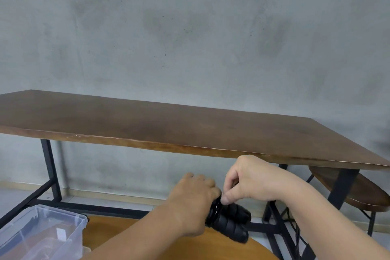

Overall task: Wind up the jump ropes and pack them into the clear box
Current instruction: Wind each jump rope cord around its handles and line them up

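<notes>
Overhead, a grey concrete wall (190, 27); below it a long dark wooden table (147, 120) on black legs. Brown stool (358, 192) tucked under at right. Clear box (42, 232) sits lower left beside a round orange surface (118, 236). Left hand (193, 202) grips the jump rope (229, 221) bundle; black handles lie side by side, long axis slanting down-right. Right hand (251, 181) pinches at the coils, probably the cord; blurred there.
</notes>
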